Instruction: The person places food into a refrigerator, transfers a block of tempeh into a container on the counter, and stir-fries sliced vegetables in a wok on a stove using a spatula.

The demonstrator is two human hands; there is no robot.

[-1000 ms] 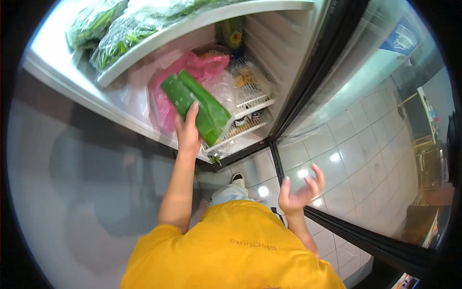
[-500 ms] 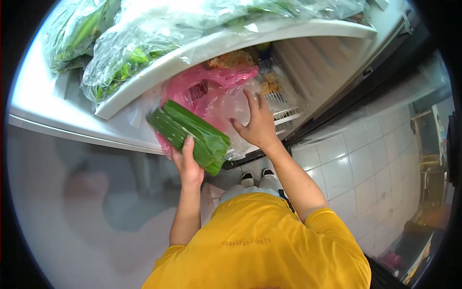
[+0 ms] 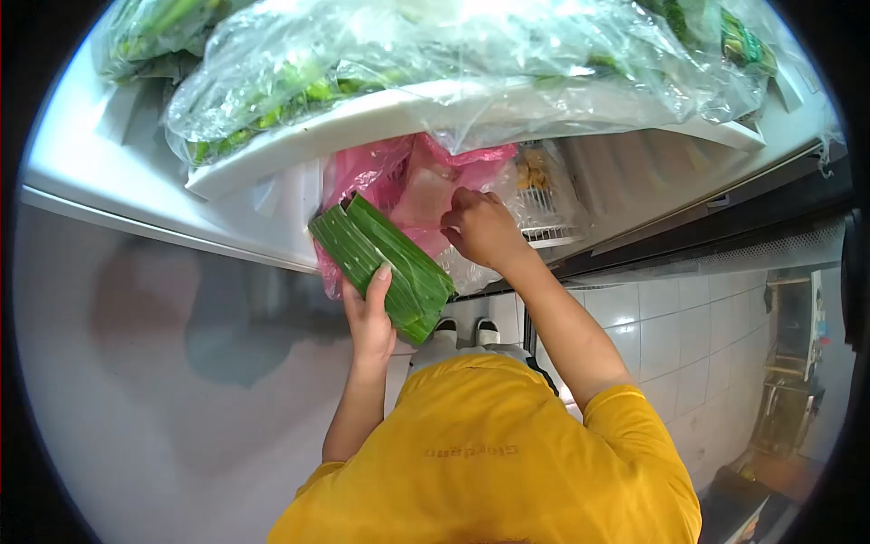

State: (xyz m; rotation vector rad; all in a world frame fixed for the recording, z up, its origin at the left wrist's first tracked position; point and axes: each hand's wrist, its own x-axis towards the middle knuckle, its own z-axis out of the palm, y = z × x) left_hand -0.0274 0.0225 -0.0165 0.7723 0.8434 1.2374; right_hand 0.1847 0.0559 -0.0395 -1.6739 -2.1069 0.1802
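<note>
L hand (image 3: pixel 370 319): we hold folded leaf bundle (image 3: pixel 388 267), fingers wrapped, nr shelf (image 3: pixel 317 136) front edge.
R hand (image 3: pixel 485 228): fingers curled by pink bag (image 3: pixel 370 169); we can't tell if gripping.

the left hand (image 3: pixel 370 319) is closed in a grip, with the thumb uppermost and the fingers largely hidden. the left forearm (image 3: pixel 353 408) is directed forward. the right forearm (image 3: pixel 571 326) is extended farther and angled inward; the right hand (image 3: pixel 486 228) is positioned back upward, fingers curled.
</note>
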